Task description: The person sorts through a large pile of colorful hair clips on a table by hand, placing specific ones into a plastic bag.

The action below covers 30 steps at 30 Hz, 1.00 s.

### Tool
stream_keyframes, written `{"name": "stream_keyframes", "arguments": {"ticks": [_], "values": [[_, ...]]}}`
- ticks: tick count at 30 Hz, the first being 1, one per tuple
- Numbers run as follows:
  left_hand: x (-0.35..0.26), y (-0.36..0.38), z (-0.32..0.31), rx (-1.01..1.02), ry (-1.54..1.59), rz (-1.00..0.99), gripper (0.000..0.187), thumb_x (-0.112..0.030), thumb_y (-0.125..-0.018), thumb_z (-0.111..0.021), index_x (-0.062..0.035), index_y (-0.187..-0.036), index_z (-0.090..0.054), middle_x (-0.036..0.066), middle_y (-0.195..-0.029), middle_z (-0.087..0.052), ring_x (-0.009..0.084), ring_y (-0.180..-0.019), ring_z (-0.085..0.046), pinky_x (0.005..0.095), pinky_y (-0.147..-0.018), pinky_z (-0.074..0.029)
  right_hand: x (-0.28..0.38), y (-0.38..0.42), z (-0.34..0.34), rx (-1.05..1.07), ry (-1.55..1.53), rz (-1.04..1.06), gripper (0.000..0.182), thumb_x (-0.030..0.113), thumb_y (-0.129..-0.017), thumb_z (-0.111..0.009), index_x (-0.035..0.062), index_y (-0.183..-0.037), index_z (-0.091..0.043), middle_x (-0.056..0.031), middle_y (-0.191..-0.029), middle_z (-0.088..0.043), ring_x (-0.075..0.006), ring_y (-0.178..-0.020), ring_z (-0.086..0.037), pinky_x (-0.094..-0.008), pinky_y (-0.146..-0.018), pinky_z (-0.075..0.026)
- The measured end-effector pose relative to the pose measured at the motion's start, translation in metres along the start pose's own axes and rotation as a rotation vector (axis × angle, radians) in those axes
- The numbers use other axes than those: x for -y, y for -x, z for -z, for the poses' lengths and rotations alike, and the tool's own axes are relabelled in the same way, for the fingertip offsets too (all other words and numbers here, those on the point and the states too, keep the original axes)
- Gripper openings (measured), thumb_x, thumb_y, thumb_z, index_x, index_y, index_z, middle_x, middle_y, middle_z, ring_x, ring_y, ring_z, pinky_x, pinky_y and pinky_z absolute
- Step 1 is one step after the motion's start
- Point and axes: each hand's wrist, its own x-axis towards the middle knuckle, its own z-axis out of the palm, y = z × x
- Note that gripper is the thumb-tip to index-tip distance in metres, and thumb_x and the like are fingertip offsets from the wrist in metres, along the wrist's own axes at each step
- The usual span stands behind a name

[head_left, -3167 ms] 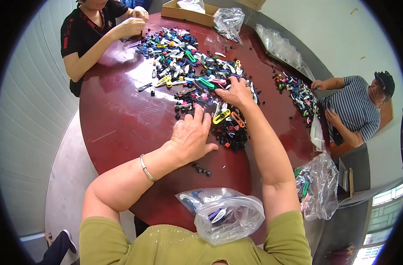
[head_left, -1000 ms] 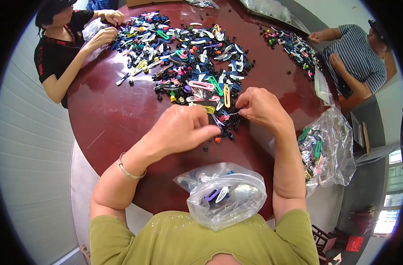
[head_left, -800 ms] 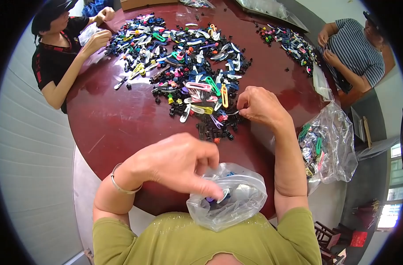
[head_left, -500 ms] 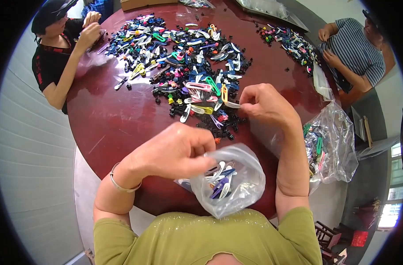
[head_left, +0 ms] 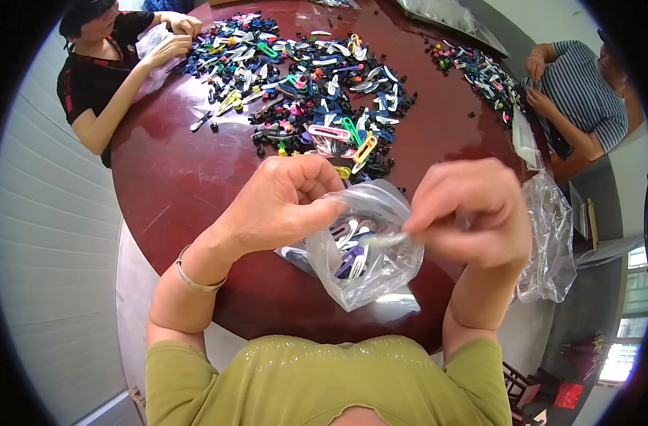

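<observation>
My left hand (head_left: 285, 209) pinches the rim of a clear plastic bag (head_left: 391, 273), holding its mouth open toward me. Inside lie several snap hair clips (head_left: 351, 259), white, navy and purple. Over the bag's right side, my right hand (head_left: 473, 213) is closed, with a pale hair clip (head_left: 386, 241) sticking out from its fingertips; both are smeared by motion. Just beyond the bag, the near end of a large heap of hair clips and small black claw clips (head_left: 331, 106) shows a pink clip (head_left: 329, 133) and an orange-yellow clip (head_left: 365, 149).
A larger clear plastic bag (head_left: 547, 234) hangs at the right edge of the dark red table (head_left: 168, 206). Two people sit across it, one at left with a plastic bag (head_left: 154, 42), one at right beside a smaller clip pile (head_left: 484, 74). A tray (head_left: 455, 25) stands at the back.
My right hand has moved from the heap back over the bag with the clip. My left hand has shifted slightly upward with the bag's rim. The person at left has lowered their hands.
</observation>
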Motion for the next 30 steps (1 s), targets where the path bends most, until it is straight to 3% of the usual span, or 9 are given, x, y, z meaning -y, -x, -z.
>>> {"name": "stream_keyframes", "arguments": {"ticks": [5,7,11,12,17,20,23,26,30], "values": [[-0.006,0.003,0.005,0.145,-0.012,0.078,0.018,-0.009,-0.082,-0.071,0.0019,-0.094,-0.064,0.001,-0.073,-0.065,0.0024,-0.063,-0.056,0.0191,-0.054,-0.043,-0.001,-0.007,-0.015,-0.075,0.274,-0.026,0.012,0.001,-0.07,-0.076,0.0011,-0.081,-0.071,-0.0088,-0.068,-0.065,-0.0155,-0.058,-0.061,-0.0277,-0.052,-0.045],[-0.008,0.004,0.005,0.215,-0.085,0.102,0.021,-0.013,-0.08,-0.072,0.0025,-0.093,-0.065,0.003,-0.069,-0.065,0.0035,-0.062,-0.056,0.0218,-0.054,-0.044,-0.006,-0.01,-0.011,-0.282,0.246,-0.261,0.01,0.002,-0.074,-0.073,-0.0018,-0.082,-0.07,-0.0085,-0.071,-0.068,-0.0141,-0.059,-0.063,-0.0271,-0.055,-0.048],[-0.01,0.003,0.007,0.361,-0.115,0.132,0.028,-0.012,-0.079,-0.076,0.0011,-0.102,-0.064,0.001,-0.076,-0.067,0.0025,-0.064,-0.058,0.0185,-0.055,-0.045,-0.073,-0.01,0.003,-0.105,0.566,-0.449,0.012,0.01,-0.077,-0.071,0.0028,-0.087,-0.072,-0.0131,-0.078,-0.07,-0.0271,-0.072,-0.069,-0.0374,-0.067,-0.053],[-0.007,0.003,0.008,0.37,-0.074,0.105,0.025,-0.015,-0.083,-0.073,0.0014,-0.1,-0.065,0.001,-0.074,-0.066,0.003,-0.062,-0.058,0.0187,-0.055,-0.045,-0.08,-0.013,0.001,-0.037,0.603,-0.514,0.021,0.011,-0.073,-0.075,-0.0002,-0.091,-0.072,-0.0126,-0.08,-0.069,-0.0192,-0.072,-0.066,-0.0324,-0.068,-0.052],[-0.005,-0.004,0.009,0.023,0.02,0.057,0.018,-0.014,-0.094,-0.058,0.001,-0.089,-0.066,0.0,-0.063,-0.059,0.0049,-0.053,-0.054,0.0215,-0.047,-0.041,-0.107,-0.017,-0.008,-0.072,0.785,-0.553,0.025,0.015,-0.071,-0.078,0.003,-0.093,-0.073,-0.0137,-0.087,-0.07,-0.0281,-0.078,-0.068,-0.0379,-0.073,-0.053],[0.019,-0.018,0.017,-0.203,-0.27,-0.1,0.018,-0.015,-0.092,-0.063,0.001,-0.085,-0.064,-0.001,-0.061,-0.058,0.0054,-0.053,-0.053,0.0228,-0.046,-0.04,-0.11,-0.017,-0.006,-0.067,0.783,-0.582,0.024,0.015,-0.072,-0.077,0.0025,-0.092,-0.073,-0.0138,-0.086,-0.07,-0.0274,-0.077,-0.068,-0.0369,-0.072,-0.053],[0.038,-0.028,0.026,-0.339,-0.615,-0.129,0.016,-0.014,-0.085,-0.066,0.0015,-0.083,-0.066,0.009,-0.062,-0.064,0.015,-0.055,-0.06,0.0318,-0.052,-0.045,-0.112,-0.017,-0.006,-0.072,0.795,-0.572,0.023,0.014,-0.073,-0.076,0.0003,-0.091,-0.073,-0.0142,-0.083,-0.071,-0.0254,-0.074,-0.069,-0.0352,-0.07,-0.054],[0.045,-0.031,0.03,-0.271,-0.7,-0.011,0.017,-0.018,-0.081,-0.065,-0.002,-0.082,-0.069,0.021,-0.077,-0.067,0.0381,-0.077,-0.066,0.0455,-0.07,-0.052,-0.117,-0.017,-0.006,-0.097,0.745,-0.563,0.023,0.012,-0.074,-0.074,-0.0049,-0.09,-0.071,-0.0149,-0.079,-0.071,-0.0204,-0.068,-0.068,-0.0324,-0.064,-0.054],[0.053,-0.029,0.028,-0.169,-0.79,-0.053,0.013,-0.015,-0.079,-0.067,-0.0024,-0.08,-0.068,0.017,-0.075,-0.068,0.0372,-0.072,-0.066,0.0437,-0.066,-0.052,-0.117,-0.019,-0.004,-0.09,0.606,-0.698,0.027,0.02,-0.073,-0.072,0.0006,-0.091,-0.073,-0.0172,-0.083,-0.071,-0.0281,-0.077,-0.07,-0.0371,-0.073,-0.054]]}}
